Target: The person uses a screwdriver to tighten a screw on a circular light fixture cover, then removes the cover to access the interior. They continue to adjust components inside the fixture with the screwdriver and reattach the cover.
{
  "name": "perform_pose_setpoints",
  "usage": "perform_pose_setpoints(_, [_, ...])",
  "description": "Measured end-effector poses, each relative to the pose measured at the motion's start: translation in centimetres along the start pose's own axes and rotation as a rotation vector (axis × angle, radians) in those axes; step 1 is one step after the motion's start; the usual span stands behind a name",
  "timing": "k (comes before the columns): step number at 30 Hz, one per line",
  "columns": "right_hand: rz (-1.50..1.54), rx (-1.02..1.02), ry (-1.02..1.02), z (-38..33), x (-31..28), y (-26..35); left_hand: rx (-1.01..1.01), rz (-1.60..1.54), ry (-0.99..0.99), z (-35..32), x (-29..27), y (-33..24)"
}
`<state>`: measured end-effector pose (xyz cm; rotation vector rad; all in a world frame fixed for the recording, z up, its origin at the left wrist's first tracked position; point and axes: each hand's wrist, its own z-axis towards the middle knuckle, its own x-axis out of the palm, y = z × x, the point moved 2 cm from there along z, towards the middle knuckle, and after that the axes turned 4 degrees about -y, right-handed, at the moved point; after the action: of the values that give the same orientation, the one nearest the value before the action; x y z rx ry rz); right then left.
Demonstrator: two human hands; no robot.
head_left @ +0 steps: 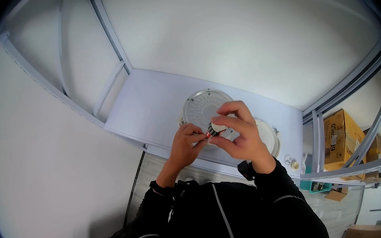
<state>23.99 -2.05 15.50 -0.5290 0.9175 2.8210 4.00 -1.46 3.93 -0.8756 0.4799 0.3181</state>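
In my right hand (243, 136) is a small round thing with a white face and a black and red side (216, 129); its kind is too small to tell. Thumb and fingers of that hand close around it. My left hand (184, 143) pinches at its red edge, fingertips pressed together. Beneath and just beyond both hands, a round clear ribbed disc with a pale rim (201, 106) lies on the white table (151, 95). A white round part (265, 134) lies to the right, partly behind my right hand.
Near the table's right end sit a small white disc with holes (288, 159) and a small yellowish ring (295, 165). Grey metal frame posts (109, 30) rise at the left and right. Beyond the right side are yellow cardboard boxes (341, 140) and a teal bin (316, 185).
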Motion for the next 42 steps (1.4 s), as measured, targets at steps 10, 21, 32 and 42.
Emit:
perform_pose_setpoints(10, [0.070,0.021,-0.024,0.7,-0.4,0.6,-0.062,-0.035,0.037,0.0,0.1,0.3])
perform_pose_setpoints(21, [0.079,0.042,-0.089,0.3,-0.2,0.4,-0.063,-0.060,0.027,0.1,0.0,0.0])
perform_pose_setpoints(32, [0.056,0.080,-0.090,-0.2,-0.1,0.3,-0.078,-0.053,0.044,0.1,-0.1,0.1])
perform_pose_setpoints(42, [0.069,0.117,-0.063,-0.8,-0.5,0.5,-0.101,-0.047,0.055,-0.1,0.1,0.1])
